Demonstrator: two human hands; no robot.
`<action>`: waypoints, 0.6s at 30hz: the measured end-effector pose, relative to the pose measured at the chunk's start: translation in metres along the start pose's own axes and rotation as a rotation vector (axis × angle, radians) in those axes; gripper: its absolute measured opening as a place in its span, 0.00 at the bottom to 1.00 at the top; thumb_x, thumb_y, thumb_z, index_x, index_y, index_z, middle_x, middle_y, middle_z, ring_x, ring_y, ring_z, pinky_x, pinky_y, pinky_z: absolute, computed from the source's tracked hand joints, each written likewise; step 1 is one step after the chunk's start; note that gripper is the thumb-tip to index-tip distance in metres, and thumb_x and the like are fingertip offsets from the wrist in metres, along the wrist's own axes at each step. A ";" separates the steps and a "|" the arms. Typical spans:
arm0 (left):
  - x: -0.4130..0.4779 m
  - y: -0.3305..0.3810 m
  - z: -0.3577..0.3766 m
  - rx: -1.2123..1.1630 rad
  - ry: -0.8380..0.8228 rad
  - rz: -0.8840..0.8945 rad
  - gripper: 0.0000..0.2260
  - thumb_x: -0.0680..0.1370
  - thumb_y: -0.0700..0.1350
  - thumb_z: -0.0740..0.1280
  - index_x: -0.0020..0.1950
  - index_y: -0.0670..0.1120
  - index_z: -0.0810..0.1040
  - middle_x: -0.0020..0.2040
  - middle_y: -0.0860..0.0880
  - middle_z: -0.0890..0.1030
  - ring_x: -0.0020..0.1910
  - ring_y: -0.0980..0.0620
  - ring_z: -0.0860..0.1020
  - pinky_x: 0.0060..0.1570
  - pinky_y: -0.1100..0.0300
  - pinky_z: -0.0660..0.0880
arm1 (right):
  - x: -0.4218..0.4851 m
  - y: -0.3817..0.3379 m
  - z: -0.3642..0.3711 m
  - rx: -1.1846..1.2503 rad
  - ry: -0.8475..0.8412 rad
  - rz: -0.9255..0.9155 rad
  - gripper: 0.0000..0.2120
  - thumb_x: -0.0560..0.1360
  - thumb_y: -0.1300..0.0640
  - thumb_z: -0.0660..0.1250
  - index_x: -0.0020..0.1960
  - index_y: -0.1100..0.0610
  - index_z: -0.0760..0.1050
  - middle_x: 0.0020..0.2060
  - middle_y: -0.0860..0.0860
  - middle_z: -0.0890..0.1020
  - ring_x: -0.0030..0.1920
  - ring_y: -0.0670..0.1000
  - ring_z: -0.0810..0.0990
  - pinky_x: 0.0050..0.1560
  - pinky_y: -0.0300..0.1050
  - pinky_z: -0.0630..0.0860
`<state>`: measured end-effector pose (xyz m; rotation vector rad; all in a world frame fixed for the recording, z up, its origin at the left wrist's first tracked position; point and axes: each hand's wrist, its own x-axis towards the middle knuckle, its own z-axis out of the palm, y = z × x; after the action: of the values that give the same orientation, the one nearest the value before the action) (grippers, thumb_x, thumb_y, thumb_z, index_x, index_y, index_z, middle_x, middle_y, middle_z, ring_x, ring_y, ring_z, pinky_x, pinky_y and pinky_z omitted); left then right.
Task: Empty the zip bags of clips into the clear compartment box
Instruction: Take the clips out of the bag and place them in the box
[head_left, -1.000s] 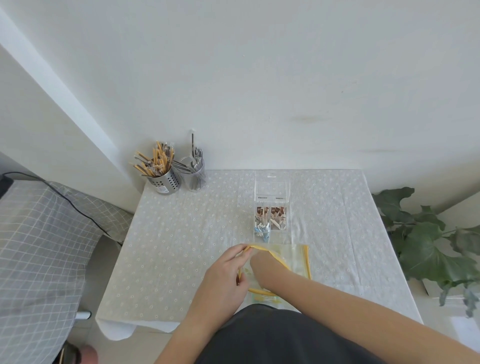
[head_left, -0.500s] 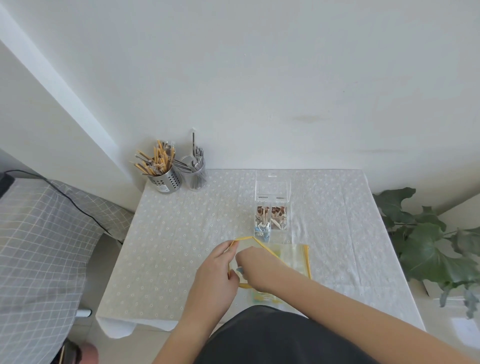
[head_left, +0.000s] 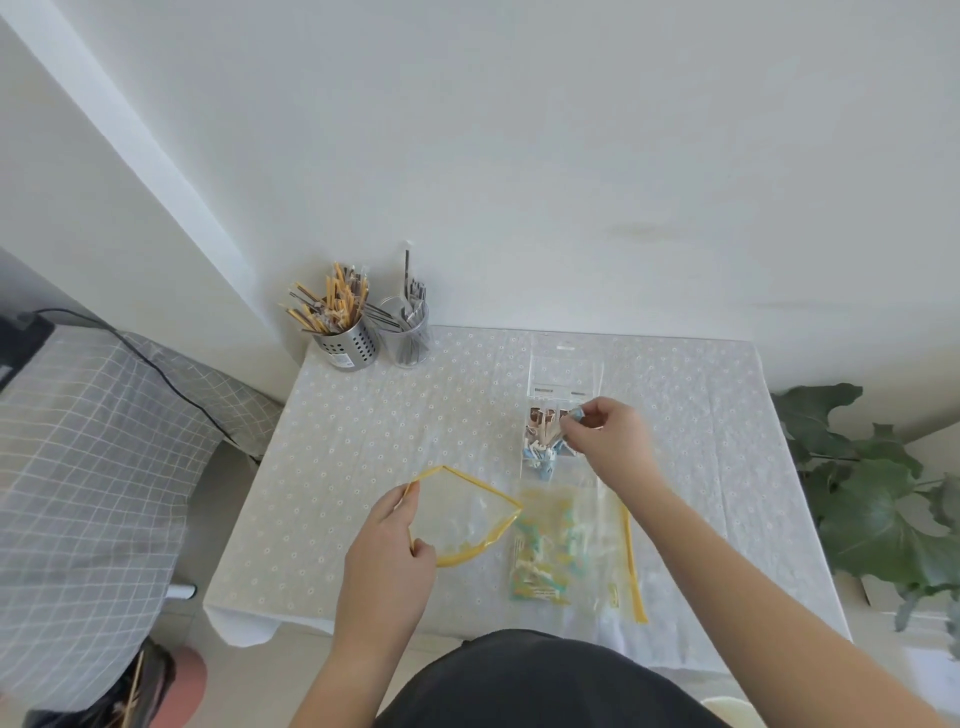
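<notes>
Near front edge of the table (head_left: 363, 441), centre: left hand (head_left: 387, 556) pinches the yellow zip rim of the open zip bag (head_left: 462, 514), thumb against fingers, mouth held wide; looks nearly empty. Just right of it the full zip bag (head_left: 566, 545) lies flat, zip toward the right edge. Mid-table: right hand (head_left: 610, 441) over the compartment box (head_left: 565, 387), fingertips pinching a small clip (head_left: 575, 414). Bags are thin, floppy, slick film; grip at the stiffer zip strip. Clips are light and likely to scatter.

A home, by the look of it. A chopstick holder (head_left: 347, 345) and cutlery cup (head_left: 410, 340) stand on a tableclothed surface (head_left: 363, 441). A houseplant (head_left: 872, 509) grows beside it.
</notes>
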<state>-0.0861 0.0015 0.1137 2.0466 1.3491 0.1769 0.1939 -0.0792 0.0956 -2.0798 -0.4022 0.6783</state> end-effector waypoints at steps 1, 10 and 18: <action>-0.002 0.000 0.000 0.002 -0.002 -0.004 0.30 0.80 0.35 0.65 0.81 0.50 0.68 0.80 0.59 0.68 0.62 0.48 0.81 0.69 0.58 0.73 | 0.008 0.006 0.008 -0.008 -0.006 0.017 0.05 0.73 0.56 0.74 0.41 0.55 0.81 0.34 0.48 0.86 0.39 0.53 0.87 0.37 0.49 0.81; -0.011 -0.009 -0.004 -0.061 -0.027 -0.053 0.29 0.81 0.36 0.65 0.81 0.53 0.69 0.78 0.63 0.68 0.46 0.58 0.80 0.62 0.63 0.73 | 0.036 0.033 0.060 -0.192 -0.012 0.063 0.09 0.76 0.55 0.72 0.44 0.62 0.80 0.36 0.56 0.86 0.27 0.43 0.84 0.28 0.39 0.77; -0.006 -0.014 -0.004 -0.065 -0.022 -0.041 0.29 0.81 0.36 0.66 0.81 0.53 0.69 0.75 0.67 0.68 0.52 0.52 0.81 0.63 0.65 0.72 | 0.037 0.035 0.071 -0.497 -0.068 0.025 0.08 0.76 0.55 0.70 0.40 0.56 0.77 0.30 0.51 0.79 0.30 0.51 0.77 0.27 0.40 0.67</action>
<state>-0.1013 0.0012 0.1103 1.9600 1.3533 0.1781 0.1814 -0.0332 0.0225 -2.5355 -0.6354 0.7173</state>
